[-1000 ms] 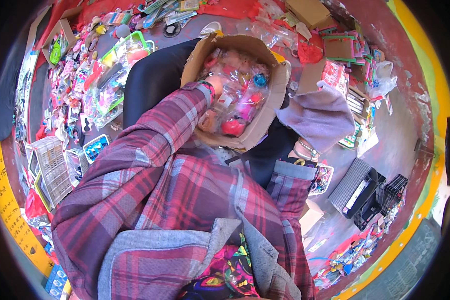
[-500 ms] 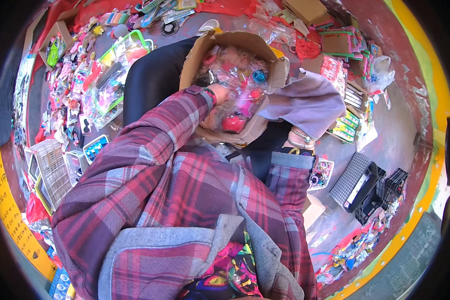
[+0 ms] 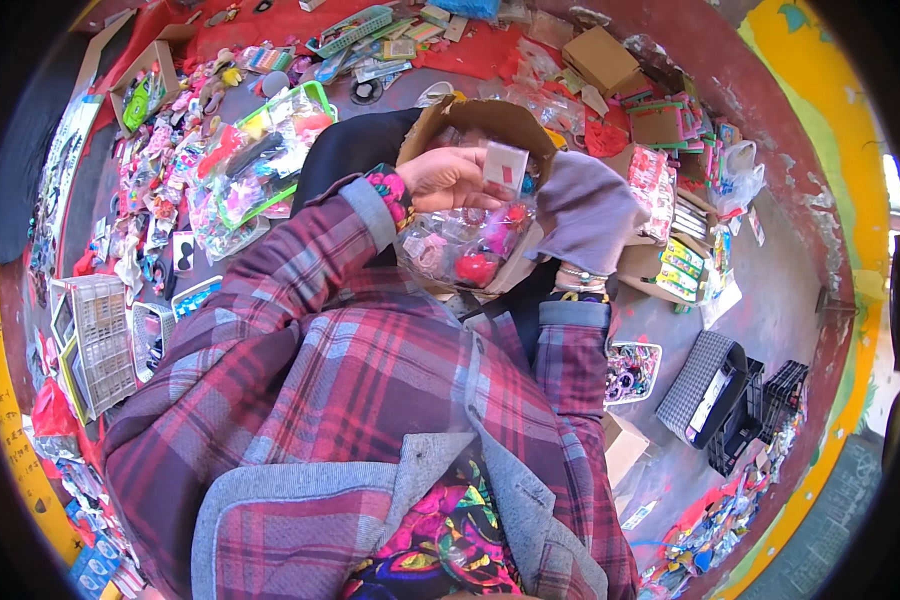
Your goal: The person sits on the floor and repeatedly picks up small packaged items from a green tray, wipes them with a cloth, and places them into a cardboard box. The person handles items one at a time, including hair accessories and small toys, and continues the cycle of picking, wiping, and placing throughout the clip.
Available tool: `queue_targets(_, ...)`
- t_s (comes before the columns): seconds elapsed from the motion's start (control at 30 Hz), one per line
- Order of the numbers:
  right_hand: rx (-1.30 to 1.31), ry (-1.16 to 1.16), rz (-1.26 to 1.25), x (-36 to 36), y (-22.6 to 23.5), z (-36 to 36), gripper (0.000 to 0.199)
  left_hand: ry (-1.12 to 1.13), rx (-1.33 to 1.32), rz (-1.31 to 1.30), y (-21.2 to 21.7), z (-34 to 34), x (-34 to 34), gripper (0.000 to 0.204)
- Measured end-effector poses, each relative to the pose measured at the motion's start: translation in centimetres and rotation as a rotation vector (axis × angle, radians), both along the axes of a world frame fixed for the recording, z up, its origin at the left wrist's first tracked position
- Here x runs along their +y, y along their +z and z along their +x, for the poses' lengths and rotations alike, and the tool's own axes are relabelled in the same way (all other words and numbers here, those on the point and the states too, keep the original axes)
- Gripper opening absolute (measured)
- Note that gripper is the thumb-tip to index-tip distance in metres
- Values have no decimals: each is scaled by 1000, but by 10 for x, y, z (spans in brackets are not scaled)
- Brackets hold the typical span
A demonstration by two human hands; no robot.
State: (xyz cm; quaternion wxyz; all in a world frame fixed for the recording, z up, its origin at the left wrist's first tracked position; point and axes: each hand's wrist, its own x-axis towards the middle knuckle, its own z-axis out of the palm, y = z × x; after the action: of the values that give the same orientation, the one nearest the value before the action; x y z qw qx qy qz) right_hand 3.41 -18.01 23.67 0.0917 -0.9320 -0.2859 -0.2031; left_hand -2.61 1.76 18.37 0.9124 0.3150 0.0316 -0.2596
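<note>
your left hand (image 3: 450,178) pinches a small pale square card (image 3: 506,166) in closed fingers above the brown cardboard box (image 3: 475,118) of bagged trinkets. your right hand's fingers are hidden under a grey sleeve (image 3: 582,215), so their state can't be told. bright packaged accessories (image 3: 240,170) crowd the floor left.

left hand (image 3: 448,178) pinching a small pale card (image 3: 506,166) above open cardboard box (image 3: 475,118) of bagged trinkets, right hand (image 3: 582,215) in a grey cloth gripping box's right edge, packaged toys (image 3: 240,165) spread left
</note>
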Motion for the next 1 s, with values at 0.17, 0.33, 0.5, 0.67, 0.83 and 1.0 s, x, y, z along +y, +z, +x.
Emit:
queue_targets(0.17,1046,514,1134,29,-12,-43,29,227,108,-259,18,-37,-8,45)
queue_targets(0.33,714,416,1031,59,15,-103,56,415,87,-385,-3,-44,-16,46)
queue_targets(0.5,580,547,763,69,28,-117,70,527,18,-548,-7,-46,-11,29)
queue_targets(0.67,993,524,1095,58,3,-108,63,639,150,-534,12,-52,-13,48)
queue_targets(0.83,1073,452,1417,42,3,-100,52,540,178,-537,22,-64,-2,53)
queue_targets(1.0,382,445,782,62,-8,-101,42,516,-49,-343,27,-71,-26,40)
